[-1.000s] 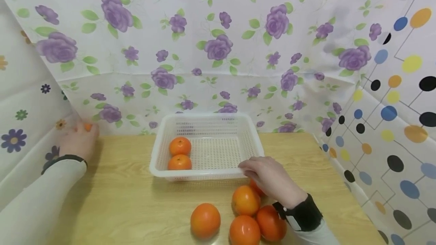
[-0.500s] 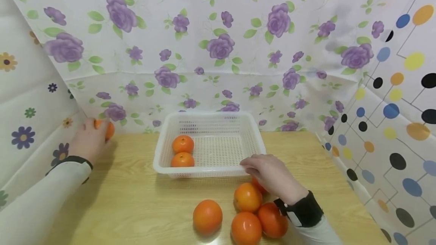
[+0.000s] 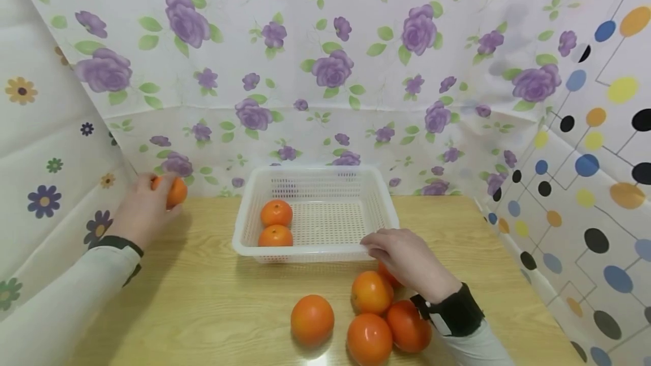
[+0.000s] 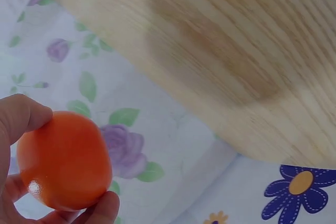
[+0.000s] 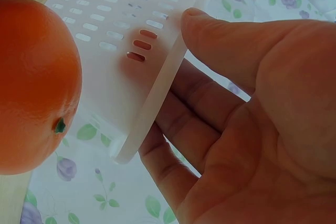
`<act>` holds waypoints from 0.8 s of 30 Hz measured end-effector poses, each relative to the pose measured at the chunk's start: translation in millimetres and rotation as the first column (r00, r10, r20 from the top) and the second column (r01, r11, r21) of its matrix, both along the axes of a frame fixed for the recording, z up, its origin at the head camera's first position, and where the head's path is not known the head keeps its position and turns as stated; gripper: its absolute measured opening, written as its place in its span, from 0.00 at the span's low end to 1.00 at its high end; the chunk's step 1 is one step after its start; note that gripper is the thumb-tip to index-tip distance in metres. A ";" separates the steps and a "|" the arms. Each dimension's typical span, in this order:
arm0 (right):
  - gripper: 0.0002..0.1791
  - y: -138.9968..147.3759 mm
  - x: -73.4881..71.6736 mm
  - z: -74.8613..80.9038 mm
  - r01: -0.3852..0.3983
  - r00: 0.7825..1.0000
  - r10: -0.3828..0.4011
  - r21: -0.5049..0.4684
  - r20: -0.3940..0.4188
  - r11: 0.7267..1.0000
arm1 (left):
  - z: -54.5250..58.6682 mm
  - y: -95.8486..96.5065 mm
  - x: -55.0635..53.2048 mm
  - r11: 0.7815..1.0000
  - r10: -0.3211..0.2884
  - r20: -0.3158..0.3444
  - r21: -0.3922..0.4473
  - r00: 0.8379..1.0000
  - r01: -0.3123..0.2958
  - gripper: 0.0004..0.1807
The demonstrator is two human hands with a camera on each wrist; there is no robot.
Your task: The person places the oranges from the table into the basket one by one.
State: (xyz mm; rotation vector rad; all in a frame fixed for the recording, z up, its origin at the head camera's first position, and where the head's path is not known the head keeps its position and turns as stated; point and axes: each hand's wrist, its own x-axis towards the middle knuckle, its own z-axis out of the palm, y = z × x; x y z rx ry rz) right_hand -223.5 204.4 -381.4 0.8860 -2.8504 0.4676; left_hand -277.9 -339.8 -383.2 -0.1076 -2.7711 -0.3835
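Observation:
My left hand (image 3: 141, 208) grips a smooth, slightly flattened tangerine (image 4: 65, 161) at the far left, raised over the back of the table. In the left wrist view the thumb lies on its upper side, the fingertips beneath it. With thumb and fingers, my right hand (image 3: 407, 261) pinches the front right rim of a white plastic basket (image 3: 315, 251), as the right wrist view shows around the rim (image 5: 157, 90). Two tangerines, one behind the other (image 3: 276, 213) and in front (image 3: 276, 236), sit along the basket's left side.
Several larger oranges lie in front of the basket: a lone orange (image 3: 312, 319) and a cluster with a front orange (image 3: 369, 339) beside my right wrist. One is partly hidden under my right hand. Flowered cloth (image 3: 330, 129) backs the wooden table (image 3: 213, 298); dotted cloth (image 3: 595, 219) stands right.
My left hand has moved right from the left back corner with the tangerine, which now shows more fully. My right hand stays on the basket rim. The whole view has shifted slightly.

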 end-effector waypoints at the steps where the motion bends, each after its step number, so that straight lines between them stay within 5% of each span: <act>1: 0.12 -0.4 0.1 0.1 0.004 1.000 -0.004 0.000 0.008 1.000 | 0.8 1.8 1.0 1.000 -0.001 0.004 0.002 1.000 0.001 0.39; 24: 0.13 -0.6 0.3 -1.1 -0.003 1.000 0.003 -0.001 -0.014 1.000 | 26.8 66.2 23.7 0.985 -0.144 -0.161 -0.115 0.976 0.126 0.39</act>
